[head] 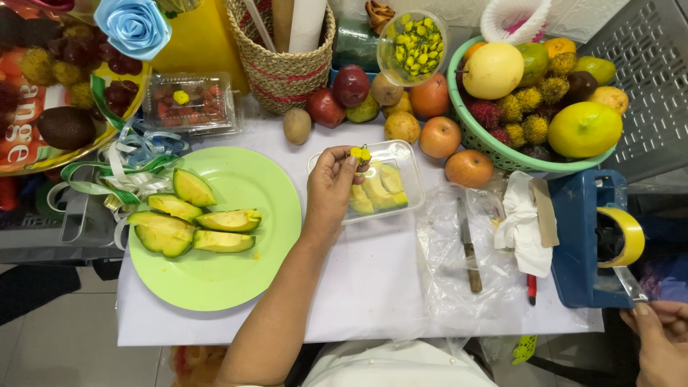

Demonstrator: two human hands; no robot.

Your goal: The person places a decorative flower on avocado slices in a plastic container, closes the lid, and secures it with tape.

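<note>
My left hand [330, 190] reaches over a clear plastic tray [412, 175] and pinches a small yellow flower [360, 153] above its near-left corner. Avocado slices [383, 188] lie inside the tray. To the left, a light green plate [236, 279] holds several more avocado wedges [193, 222]. My right hand [663, 344] is at the bottom right corner, partly out of frame, its fingertips next to the cutter end of a blue tape dispenser [584, 244] with a yellow tape roll [631, 233]. Its grip is not visible.
A knife [469, 247] lies on clear plastic wrap, right of the tray, beside a white cloth [523, 226] and a red pen [532, 289]. Behind stand a green fruit basket [487, 140], loose fruit, a cup of yellow flowers [416, 46], a woven basket [283, 64] and ribbons [129, 172].
</note>
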